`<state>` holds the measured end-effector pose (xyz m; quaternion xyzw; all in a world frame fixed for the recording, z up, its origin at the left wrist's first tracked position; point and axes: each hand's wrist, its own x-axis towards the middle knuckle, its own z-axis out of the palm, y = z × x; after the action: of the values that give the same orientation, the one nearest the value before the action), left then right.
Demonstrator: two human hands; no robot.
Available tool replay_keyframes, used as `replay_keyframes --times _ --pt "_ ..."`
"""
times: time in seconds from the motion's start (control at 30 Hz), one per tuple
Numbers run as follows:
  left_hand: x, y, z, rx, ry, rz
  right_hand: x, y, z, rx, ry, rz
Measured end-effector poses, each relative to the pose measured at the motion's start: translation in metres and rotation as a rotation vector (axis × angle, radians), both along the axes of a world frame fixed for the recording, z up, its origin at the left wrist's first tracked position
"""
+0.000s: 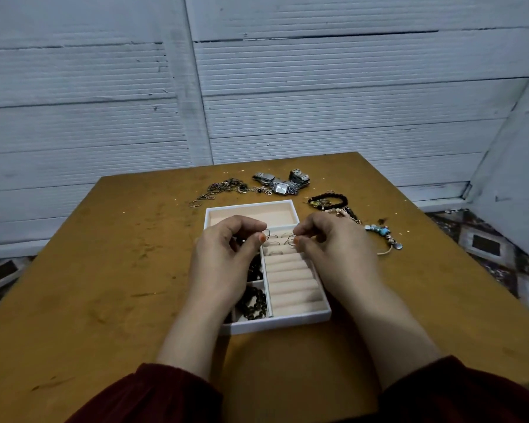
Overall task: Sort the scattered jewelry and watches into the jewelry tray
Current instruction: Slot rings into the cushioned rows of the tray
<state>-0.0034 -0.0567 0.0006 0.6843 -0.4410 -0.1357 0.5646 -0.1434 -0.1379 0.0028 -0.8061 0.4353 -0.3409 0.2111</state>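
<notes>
A white jewelry tray [300, 318] with beige lining sits in the middle of the table. Both hands hover over its ring-roll section. My left hand [226, 254] pinches a thin ring [267, 235] between thumb and forefinger. My right hand [330, 242] pinches another thin ring [291, 240]. A few rings sit in the upper ring rolls [290, 276]. Dark beaded bracelets [252, 302] lie in the tray's left compartments. Behind the tray lie metal watches [283, 183] and tangled chains [223, 189]. Beaded bracelets [329, 200] and a turquoise charm bracelet [382, 235] lie to the right.
The brown wooden table [104, 285] stands against a pale grooved wall [287, 87]. The tray's long back compartment [254, 213] holds nothing visible. Patterned floor [495, 248] shows past the table's right edge. Dark red sleeves cover both forearms at the bottom.
</notes>
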Motion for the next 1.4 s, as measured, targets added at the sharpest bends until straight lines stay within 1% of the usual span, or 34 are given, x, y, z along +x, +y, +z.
replay_keyframes --times 0.17,0.43,0.57,0.67,0.87,1.4 --pt "0.0029 0.0008 -0.0044 -0.010 0.001 0.001 0.0002 0.0028 -0.0010 -0.056 0.097 0.011" --pt "0.0053 0.0007 -0.0008 -0.021 0.000 0.005 0.0017 -0.0002 -0.0037 0.011 0.062 0.034" --pt "0.0060 0.0012 -0.0007 -0.020 0.004 0.006 0.0014 0.0025 -0.0025 -0.002 0.093 0.038" --pt "0.0065 0.0020 0.0002 -0.014 0.002 0.014 -0.0001 0.0025 -0.0041 0.010 0.064 0.055" --pt "0.0066 0.0039 0.0026 -0.005 0.000 0.013 -0.0027 0.0038 -0.0038 -0.075 0.172 0.028" --pt "0.0059 0.0034 0.0009 -0.004 -0.019 -0.024 -0.0033 0.0035 -0.0057 -0.118 0.243 0.023"
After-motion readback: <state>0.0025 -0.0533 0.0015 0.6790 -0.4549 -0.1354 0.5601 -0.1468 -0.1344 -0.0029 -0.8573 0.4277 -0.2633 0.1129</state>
